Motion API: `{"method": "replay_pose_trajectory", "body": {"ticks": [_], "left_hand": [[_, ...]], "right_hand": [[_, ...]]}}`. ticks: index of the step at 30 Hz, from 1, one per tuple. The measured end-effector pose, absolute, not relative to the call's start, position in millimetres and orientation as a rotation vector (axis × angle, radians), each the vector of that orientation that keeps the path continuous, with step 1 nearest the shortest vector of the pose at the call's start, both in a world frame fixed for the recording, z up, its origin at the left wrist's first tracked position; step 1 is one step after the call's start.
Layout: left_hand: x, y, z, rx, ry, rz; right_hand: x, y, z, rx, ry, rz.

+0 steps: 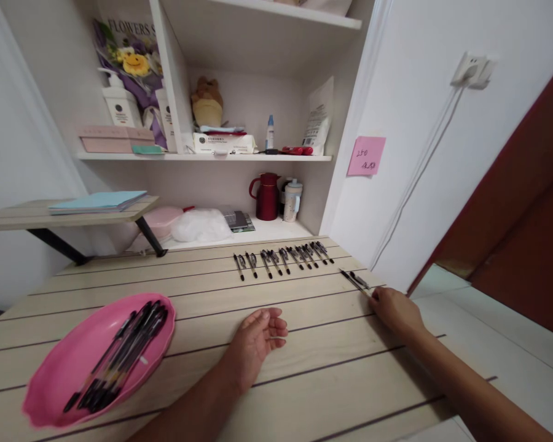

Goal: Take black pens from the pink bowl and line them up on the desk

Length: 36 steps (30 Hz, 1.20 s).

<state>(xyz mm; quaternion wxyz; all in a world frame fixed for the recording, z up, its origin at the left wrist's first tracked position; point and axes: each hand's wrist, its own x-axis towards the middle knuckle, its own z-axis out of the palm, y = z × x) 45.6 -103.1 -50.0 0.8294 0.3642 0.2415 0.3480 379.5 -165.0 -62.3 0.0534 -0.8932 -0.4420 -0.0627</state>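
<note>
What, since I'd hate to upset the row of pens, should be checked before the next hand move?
1. Right hand at the single pen: ok, its fingers are at the near end.
2. Firmness of that grip: cannot tell, the fingertips are partly hidden.
3. Left hand free: ok, fingers loosely curled, holding nothing.
4. Row of pens clear of both hands: ok, it lies beyond them.
5. Spacing in the row even: not ok, the gaps look unequal.
6. Pink dish upright: ok, more pens lie inside.
</note>
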Motion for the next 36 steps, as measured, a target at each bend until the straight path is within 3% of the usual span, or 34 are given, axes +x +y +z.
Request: {"method": "replay_pose_trajectory", "body": {"ticks": [23, 36], "left_hand": [[45.2, -102.2, -51.4, 0.791, 0.516, 0.736], [44.8, -101.5, -51.5, 0.796, 0.52, 0.731]], "right_hand": [[361.0, -168.0, -62.4, -2.666, -1.315, -0.363], [384.5, -160.4, -72.8, -2.64, -1.28, -0.24]]}}
